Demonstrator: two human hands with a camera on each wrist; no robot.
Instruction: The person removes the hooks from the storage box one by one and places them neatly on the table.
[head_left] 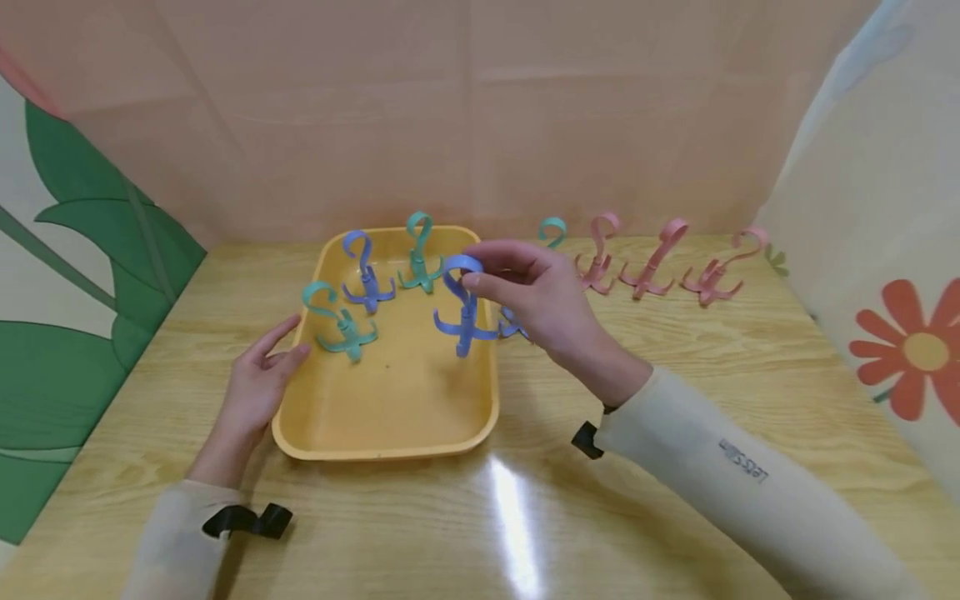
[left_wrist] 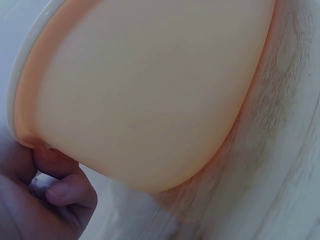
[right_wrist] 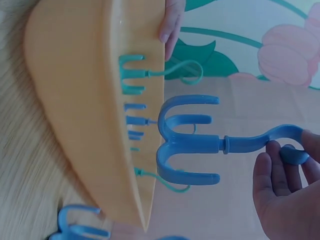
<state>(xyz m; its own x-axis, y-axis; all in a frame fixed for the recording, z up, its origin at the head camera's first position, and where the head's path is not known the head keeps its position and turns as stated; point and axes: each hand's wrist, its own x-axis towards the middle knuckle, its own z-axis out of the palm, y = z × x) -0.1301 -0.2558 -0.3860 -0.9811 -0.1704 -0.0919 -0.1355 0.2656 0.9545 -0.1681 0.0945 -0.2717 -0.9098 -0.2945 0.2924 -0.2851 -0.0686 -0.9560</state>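
By its top curl, my right hand pinches a blue multi-prong hanging hook, upright over the right side of a yellow tray. The right wrist view shows the same blue hook hanging from the fingers, its prongs spread beside the tray wall. On the tray's left edge, my left hand grips the rim with the thumb on top, while the left wrist view has curled fingers under the rim. Two green hooks and another blue hook stand inside the tray.
Three pink hooks stand in a row on the wooden table, back right. A green hook and a blue hook stand just right of the tray, partly hidden by my right hand. Behind rises a pinkish backdrop.
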